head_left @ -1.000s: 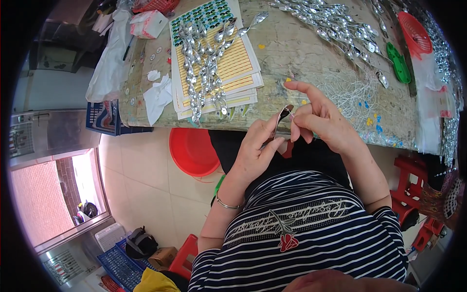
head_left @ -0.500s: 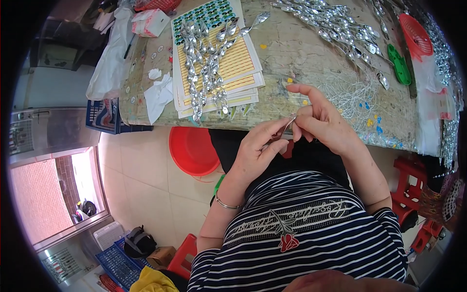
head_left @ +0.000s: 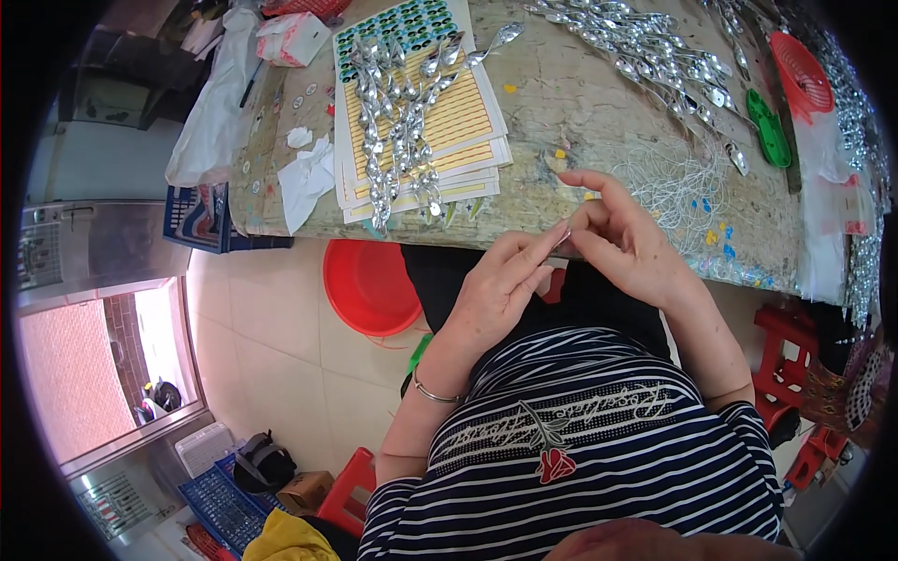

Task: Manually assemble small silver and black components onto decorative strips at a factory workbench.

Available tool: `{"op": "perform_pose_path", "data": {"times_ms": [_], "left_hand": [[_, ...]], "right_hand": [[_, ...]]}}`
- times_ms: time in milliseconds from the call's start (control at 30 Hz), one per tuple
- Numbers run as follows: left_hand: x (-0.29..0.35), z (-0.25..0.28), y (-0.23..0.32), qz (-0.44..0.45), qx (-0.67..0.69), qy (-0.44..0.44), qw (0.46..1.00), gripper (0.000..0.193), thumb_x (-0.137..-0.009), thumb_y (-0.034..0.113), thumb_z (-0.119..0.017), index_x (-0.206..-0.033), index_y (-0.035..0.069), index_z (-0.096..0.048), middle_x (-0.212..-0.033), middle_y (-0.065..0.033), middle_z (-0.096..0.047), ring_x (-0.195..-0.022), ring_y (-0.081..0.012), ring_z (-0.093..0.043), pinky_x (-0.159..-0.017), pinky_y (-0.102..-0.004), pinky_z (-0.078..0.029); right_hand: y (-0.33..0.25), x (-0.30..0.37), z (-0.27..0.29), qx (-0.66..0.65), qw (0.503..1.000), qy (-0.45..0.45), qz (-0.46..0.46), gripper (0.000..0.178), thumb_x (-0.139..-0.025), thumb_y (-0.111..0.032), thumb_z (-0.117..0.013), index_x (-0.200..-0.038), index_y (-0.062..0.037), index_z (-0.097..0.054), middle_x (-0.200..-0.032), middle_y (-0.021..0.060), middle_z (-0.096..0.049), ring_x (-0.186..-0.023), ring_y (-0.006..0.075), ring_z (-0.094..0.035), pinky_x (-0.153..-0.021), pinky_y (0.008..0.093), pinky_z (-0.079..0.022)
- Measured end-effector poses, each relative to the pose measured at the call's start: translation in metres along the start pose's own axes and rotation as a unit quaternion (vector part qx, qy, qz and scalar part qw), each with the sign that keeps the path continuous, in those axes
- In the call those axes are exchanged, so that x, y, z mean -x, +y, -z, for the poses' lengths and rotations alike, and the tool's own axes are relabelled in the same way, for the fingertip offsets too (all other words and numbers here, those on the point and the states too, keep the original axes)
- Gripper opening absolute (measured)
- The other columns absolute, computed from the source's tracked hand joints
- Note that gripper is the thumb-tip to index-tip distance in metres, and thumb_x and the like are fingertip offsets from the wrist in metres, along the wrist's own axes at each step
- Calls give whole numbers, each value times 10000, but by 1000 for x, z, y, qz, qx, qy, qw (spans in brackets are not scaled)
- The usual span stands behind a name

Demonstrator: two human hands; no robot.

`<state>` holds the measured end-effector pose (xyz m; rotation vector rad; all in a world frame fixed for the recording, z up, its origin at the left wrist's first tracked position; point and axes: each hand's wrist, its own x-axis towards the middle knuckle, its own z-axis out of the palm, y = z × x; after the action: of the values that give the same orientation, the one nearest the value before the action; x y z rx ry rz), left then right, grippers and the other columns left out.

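Just past the near right corner of the sheet stack (head_left: 466,122), by the front edge of the counter (head_left: 543,103), two hands meet at their fingertips. The left hand (head_left: 496,280) has its grip nearly closed, fingers laid together with the thumb beneath, around a small shiny piece (head_left: 564,236). Of that piece only a thin, pale, glinting sliver shows; the fingers hide its full shape. The right hand (head_left: 627,245), farther right of the stack, curls toward the same spot, index finger raised and bent; whether its grip also has hold of the piece I cannot tell.

On top of the stack lie silvery strands (head_left: 375,173), chains of bright, mirror-like, pointed lobes. A larger silvery heap (head_left: 645,56) spreads to the right of the stack. Also right of it, nearer the right hand, is a loose tangle of white thread (head_left: 675,187) with small blue and yellow bits (head_left: 712,237). Below the stack stands a red basin (head_left: 369,290).
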<state>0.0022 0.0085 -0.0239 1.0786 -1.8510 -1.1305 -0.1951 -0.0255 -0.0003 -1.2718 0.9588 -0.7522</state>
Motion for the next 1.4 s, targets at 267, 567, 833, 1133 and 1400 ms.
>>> {"op": "perform_pose_path", "data": {"times_ms": [267,567,833,1133,1400], "left_hand": [[7,-2,-5,4,-69,4,998,400,-869,44,-590,-1267,43,-551,-967,-105,-549,-856,-219,-559,-770,-292,-459],[5,7,-10,5,-30,-19,999,402,-867,23,-578,-1268,38,-551,-977,-98,-557,-890,-210,-550,-809,-276,-439],[-1,5,-17,47,190,-6,981,281,-905,83,-582,-1173,-1,-593,-1023,-84,-604,-869,-148,-599,-799,-272,-474],[-8,9,-4,144,261,101,949,129,-856,66,-653,-959,0,-694,-898,-29,-629,-744,-67,-554,-614,-195,-446],[12,35,-16,170,197,181,949,128,-871,90,-631,-928,4,-706,-857,-33,-651,-691,-57,-541,-587,-186,-409]], "right_hand": [[-1,0,0,145,983,49,101,99,-840,-54,-656,-939,-51,-669,-937,16,-539,-790,68,-512,-678,190,-410],[2,-14,6,110,991,41,60,74,-858,-64,-631,-832,5,-628,-885,25,-543,-795,86,-524,-708,218,-419],[-12,-24,-4,45,998,-24,46,125,-872,-106,-630,-798,-10,-600,-837,6,-543,-772,79,-517,-704,222,-426],[-16,-35,2,136,983,-67,103,114,-857,-126,-657,-825,-19,-629,-796,-7,-538,-735,89,-499,-669,233,-410],[-18,-20,43,313,943,-61,95,97,-863,-110,-641,-895,-19,-657,-795,20,-531,-726,102,-502,-644,235,-401]]}}
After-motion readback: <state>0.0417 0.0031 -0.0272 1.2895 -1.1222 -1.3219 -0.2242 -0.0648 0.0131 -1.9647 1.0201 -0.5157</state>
